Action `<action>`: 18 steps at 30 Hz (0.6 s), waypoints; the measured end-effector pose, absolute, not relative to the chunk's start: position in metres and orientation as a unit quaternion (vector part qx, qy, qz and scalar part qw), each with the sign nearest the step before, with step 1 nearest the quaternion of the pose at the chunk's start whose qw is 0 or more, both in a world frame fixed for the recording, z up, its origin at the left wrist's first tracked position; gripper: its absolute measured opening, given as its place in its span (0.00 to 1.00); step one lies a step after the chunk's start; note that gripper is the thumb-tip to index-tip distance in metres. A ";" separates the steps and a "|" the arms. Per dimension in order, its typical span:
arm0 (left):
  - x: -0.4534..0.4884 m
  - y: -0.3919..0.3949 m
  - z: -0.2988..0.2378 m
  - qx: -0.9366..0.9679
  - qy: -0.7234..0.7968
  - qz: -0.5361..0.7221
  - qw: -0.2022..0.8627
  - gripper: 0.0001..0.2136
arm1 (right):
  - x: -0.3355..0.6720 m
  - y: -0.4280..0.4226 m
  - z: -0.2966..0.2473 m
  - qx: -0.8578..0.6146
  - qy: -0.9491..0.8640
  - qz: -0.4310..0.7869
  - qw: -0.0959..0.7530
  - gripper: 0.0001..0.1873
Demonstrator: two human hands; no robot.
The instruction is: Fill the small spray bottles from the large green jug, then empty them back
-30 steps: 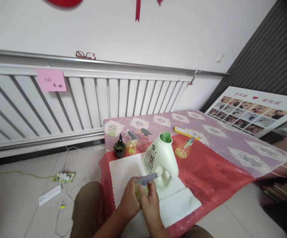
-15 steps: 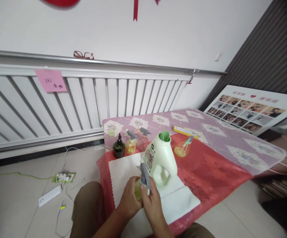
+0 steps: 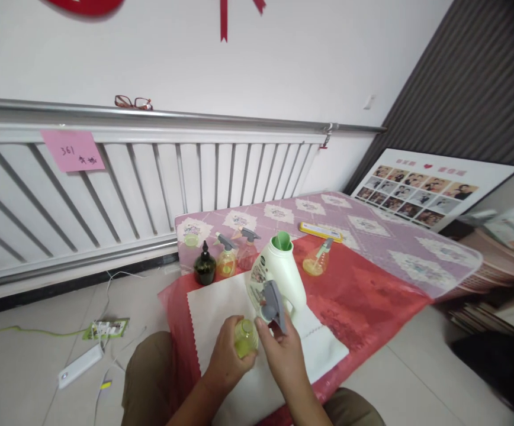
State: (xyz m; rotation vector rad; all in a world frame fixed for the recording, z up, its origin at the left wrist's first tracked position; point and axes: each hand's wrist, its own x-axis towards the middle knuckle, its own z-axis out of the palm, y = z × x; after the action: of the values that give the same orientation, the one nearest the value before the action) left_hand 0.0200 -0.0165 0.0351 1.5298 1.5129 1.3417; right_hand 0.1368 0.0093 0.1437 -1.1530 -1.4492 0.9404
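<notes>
My left hand (image 3: 229, 358) is wrapped round a small yellow-green spray bottle (image 3: 244, 337), whose open neck faces up. In my right hand (image 3: 283, 349) is the grey trigger spray head (image 3: 273, 306), apart from the bottle and to its right. Just beyond stands a large pale-green jug (image 3: 279, 269) with a green funnel (image 3: 280, 241) in its mouth. A white cloth (image 3: 221, 302) lies under the jug and my hands. Behind the jug's left side stand a dark pump bottle (image 3: 205, 266), a yellow spray bottle (image 3: 227, 261) and a clear pinkish spray bottle (image 3: 247, 251).
Right of the jug is another spray bottle (image 3: 315, 262) with yellow liquid, near a yellow flat case (image 3: 320, 231). A red plastic sheet (image 3: 372, 290) covers part of the patterned tablecloth (image 3: 417, 260). A radiator (image 3: 141, 189) runs behind; a white power strip (image 3: 80, 365) lies on the floor.
The spray head has come off the bottle. My right hand has lifted it away to the right, while my left hand keeps the bottle. The view has turned slightly right.
</notes>
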 end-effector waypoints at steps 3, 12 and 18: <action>0.019 -0.018 0.033 0.568 0.586 0.493 0.301 0.31 | 0.155 0.008 0.170 -0.495 -0.546 0.385 0.555 0.19; 0.018 -0.020 0.028 0.559 0.595 0.489 0.306 0.30 | 0.244 0.001 0.223 -0.518 -0.363 0.208 0.746 0.15; 0.017 -0.020 0.025 0.556 0.595 0.495 0.304 0.30 | 0.284 0.015 0.189 -0.646 -0.408 0.144 0.629 0.25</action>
State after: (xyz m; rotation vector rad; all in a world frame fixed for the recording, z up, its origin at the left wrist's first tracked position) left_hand 0.0171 -0.0202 0.0253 1.4737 1.5758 1.3110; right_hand 0.2845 0.0154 0.1887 -1.4804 -0.9349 0.3299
